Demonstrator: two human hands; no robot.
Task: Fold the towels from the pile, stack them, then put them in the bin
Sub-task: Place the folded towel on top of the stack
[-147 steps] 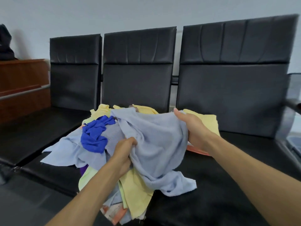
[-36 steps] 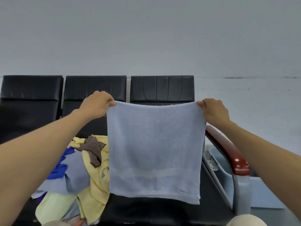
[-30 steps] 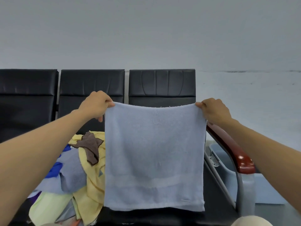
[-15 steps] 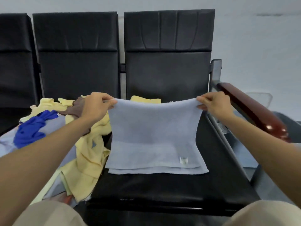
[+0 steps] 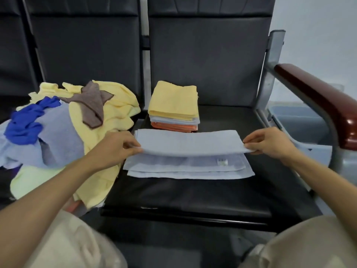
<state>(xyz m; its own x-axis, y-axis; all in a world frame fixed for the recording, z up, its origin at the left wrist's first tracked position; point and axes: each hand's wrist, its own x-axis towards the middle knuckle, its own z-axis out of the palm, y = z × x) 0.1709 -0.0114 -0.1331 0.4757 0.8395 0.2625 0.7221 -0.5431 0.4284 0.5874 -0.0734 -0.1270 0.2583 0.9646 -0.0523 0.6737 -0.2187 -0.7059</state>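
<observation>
Left hand (image 5: pixel 116 147): pinches blue towel (image 5: pixel 190 142) flap.
Right hand (image 5: pixel 268 145): pinches opposite corner.
Long axis: grip to grip; lower layer (image 5: pixel 190 172) just below.

Probably a waiting room: linked black seats (image 5: pixel 202 64), wooden armrest (image 5: pixel 313 93).

the left hand (image 5: pixel 116 146) and right hand (image 5: pixel 268 144) are bare, and so are the left forearm (image 5: pixel 58 190) and right forearm (image 5: pixel 318 182) up to the picture's edge. pale beige cloth trousers (image 5: pixel 67 246) cover both knees, plain, softly creased, blurred.
</observation>
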